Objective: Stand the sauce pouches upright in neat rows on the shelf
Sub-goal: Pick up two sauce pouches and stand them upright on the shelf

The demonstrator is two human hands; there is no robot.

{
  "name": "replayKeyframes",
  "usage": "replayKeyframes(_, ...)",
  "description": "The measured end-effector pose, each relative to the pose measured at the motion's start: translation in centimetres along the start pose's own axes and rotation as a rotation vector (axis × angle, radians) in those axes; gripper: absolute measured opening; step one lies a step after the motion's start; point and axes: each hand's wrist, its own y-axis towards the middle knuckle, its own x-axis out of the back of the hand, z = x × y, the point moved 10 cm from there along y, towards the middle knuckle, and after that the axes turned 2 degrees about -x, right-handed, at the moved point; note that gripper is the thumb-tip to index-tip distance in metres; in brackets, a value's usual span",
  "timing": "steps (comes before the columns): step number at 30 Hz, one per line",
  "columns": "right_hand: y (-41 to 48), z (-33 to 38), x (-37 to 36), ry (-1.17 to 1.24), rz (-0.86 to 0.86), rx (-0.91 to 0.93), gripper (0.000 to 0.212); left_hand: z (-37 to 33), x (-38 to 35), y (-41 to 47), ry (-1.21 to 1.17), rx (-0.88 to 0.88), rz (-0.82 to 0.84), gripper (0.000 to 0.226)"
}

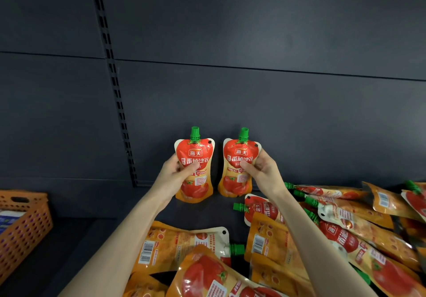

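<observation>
Two sauce pouches stand upright side by side, apart, before the shelf's back panel [253,31]. The left hand [174,172] holds the left pouch [194,170]; the right hand [262,170] holds the right pouch [238,165]. A heap of lying pouches [299,239] spreads across the shelf [92,239] nearer the person and to the right. A basket [23,225] sits at far left.

- Dim scene overall; the dark back panel [253,31] soaks up most light.
- Light falls from above and front, brightening the two held pouches [194,165] at centre.
- Wide-angle bending toward 3 and 9 o'clock.
- Pouches at 5 o'clock [230,278] look soft, slightly blurred.
</observation>
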Motion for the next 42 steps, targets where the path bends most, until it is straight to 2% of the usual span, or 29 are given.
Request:
replayKeyframes(3, -0.4, -0.7, -0.6, -0.046, 0.046, -0.006, 0.044, 0.3, -0.4, -0.1, 0.03, 0.018, 0.041, 0.041)
replayKeyframes(9, -1.0, -0.4, -0.6, -0.096, 0.073, -0.013, 0.039, -0.5, -1.2, -0.6, 0.09, 0.008, 0.105, 0.04)
replayKeyframes(18, -2.2, -0.8, 0.1, -0.269, -0.023, -0.082, 0.04, -0.7, -1.0, -1.3, 0.238, -0.057, 0.055, 0.045)
replayKeyframes(25, -5.0, 1.8, 2.1, -0.402, -0.171, -0.018, 0.044, -1.2, 1.4, -3.0, 0.648, -0.062, -0.178, 0.056)
replayKeyframes(27, -6.0, 2.6, 2.9, -0.441, -0.19, 0.001, 0.04, -2.4, 1.7, -4.4, 0.728, -0.11, -0.234, 0.05)
replayKeyframes(30, -7.7, 3.5, 3.8, -0.461, -0.175, 0.02, 0.028, -4.5, -0.5, -6.9, 0.714, -0.2, -0.163, 0.028)
replayKeyframes(35, -11.9, 4.9, 6.3, -0.44, -0.155, 0.043, 0.018, -7.0, -6.5, -11.8, 0.613, -0.238, 0.023, 0.012)
replayKeyframes(42, -24.4, 6.3, 13.6, -0.329, -0.163, 0.104, 0.01, -9.4, -16.0, -23.7, 0.439, -0.335, 0.101, 0.009)
